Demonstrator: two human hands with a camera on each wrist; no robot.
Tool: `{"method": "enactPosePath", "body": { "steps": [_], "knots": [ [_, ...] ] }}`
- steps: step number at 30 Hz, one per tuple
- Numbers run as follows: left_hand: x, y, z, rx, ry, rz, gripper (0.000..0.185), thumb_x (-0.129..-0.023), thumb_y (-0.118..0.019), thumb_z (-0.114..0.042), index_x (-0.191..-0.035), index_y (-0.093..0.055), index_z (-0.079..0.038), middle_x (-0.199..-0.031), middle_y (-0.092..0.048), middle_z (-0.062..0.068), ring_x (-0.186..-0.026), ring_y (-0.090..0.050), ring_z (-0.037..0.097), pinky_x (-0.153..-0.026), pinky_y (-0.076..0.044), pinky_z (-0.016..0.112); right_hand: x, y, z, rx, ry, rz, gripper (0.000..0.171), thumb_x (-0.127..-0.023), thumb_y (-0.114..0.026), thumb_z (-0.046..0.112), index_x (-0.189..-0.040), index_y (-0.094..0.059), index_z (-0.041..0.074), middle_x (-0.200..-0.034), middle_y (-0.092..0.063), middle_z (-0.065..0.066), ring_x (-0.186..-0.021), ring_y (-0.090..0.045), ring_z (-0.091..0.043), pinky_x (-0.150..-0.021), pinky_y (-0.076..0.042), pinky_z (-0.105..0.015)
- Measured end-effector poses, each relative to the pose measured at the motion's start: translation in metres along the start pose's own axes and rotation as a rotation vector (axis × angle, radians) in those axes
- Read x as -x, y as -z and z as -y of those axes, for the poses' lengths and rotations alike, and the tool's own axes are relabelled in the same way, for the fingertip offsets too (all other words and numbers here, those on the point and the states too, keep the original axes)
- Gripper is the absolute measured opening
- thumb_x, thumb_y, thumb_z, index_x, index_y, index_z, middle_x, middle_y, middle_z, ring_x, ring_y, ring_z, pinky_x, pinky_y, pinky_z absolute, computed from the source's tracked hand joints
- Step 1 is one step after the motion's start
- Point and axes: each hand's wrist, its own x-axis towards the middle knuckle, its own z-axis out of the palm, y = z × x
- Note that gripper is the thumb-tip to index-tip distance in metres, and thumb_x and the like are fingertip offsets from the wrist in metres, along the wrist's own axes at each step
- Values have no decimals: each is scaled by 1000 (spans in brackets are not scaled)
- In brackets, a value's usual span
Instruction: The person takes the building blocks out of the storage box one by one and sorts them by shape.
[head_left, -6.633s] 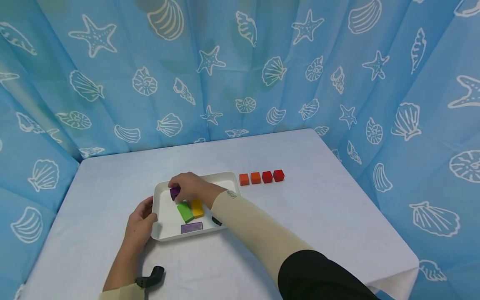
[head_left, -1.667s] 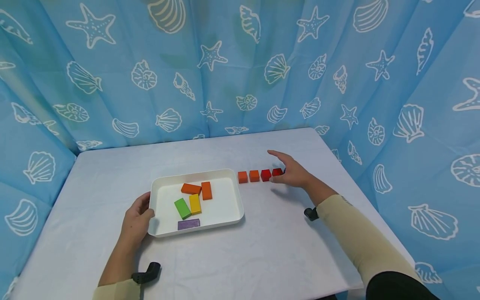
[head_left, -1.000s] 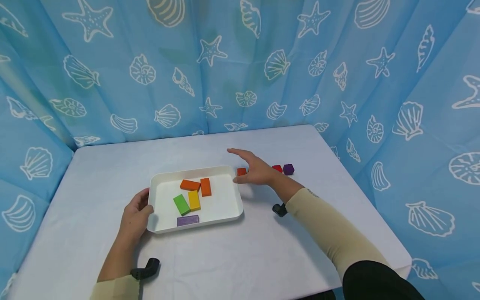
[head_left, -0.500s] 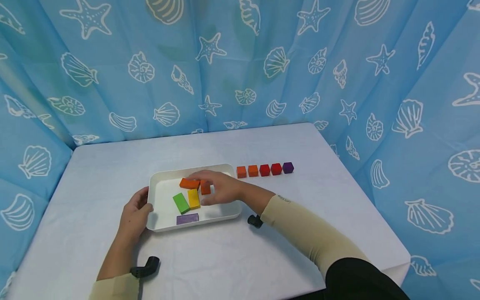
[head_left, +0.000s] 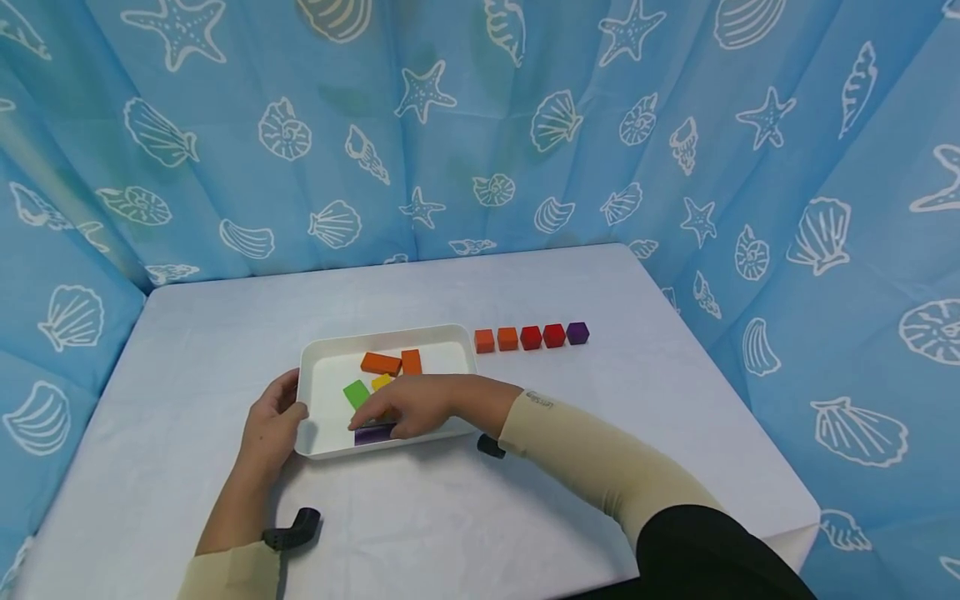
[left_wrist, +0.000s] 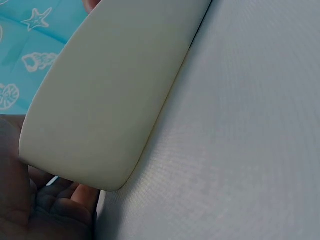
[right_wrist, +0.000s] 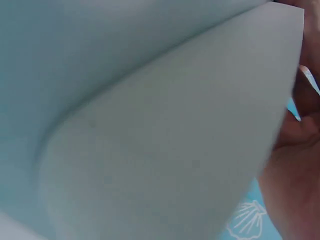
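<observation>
White on the tray (head_left: 326,410); orange, yellow, green and purple on blocks (head_left: 382,382) inside it; orange, red, purple on cubes (head_left: 531,337) beside it; white shells on blue across the curtain (head_left: 457,150) behind it.

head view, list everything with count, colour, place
table: 1, white, centre
backdrop: 1, blue and white, behind table
tray: 1, white, on table
orange blocks: 2, orange, tray's far half
yellow block: 1, yellow, mid-tray
green block: 1, green, mid-tray
purple block: 1, purple, tray's near side
cubes: 5 (2 orange, 2 red, 1 purple), row right of tray
wrist devices: 2, black, at wrists
sleeves: 2, beige, on forearms
upper sleeve: 1, black, right arm
left hand: 1, gripping tray's left end
right hand: 1, at purple block
</observation>
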Motion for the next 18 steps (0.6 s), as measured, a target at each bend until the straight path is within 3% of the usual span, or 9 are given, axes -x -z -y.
{"method": "enactPosePath", "body": {
  "steps": [5, 11, 18],
  "knots": [
    [0, 0, -1, -1, 8, 2, 70, -97, -47, -1, -166, -33, -4, -167, -39, 20, -155, -34, 39, -124, -29, 58, -7, 7, 6, 19, -50, 101, 59, -98, -71, 0, -149, -66, 29, -138, -62, 14, -119, -54, -6, -106, -44, -18],
    [1, 1, -1, 15, 12, 13, 70, -97, -48, -2, -166, -34, -4, -167, -39, 20, -155, -34, 39, -124, -29, 58, -15, 8, 14, 129, -122, 171, 67, -97, -70, -5, -150, -64, 36, -131, -62, 13, -113, -54, -9, -98, -47, -16],
    [1, 0, 1, 8, 14, 23, 70, -98, -48, -3, -167, -33, -5, -168, -38, 19, -155, -33, 39, -124, -29, 59, -16, 7, 12, 141, -133, 147, 58, -101, -73, 10, -153, -61, 33, -131, -62, 12, -114, -54, -10, -100, -46, -17]
  ]
}}
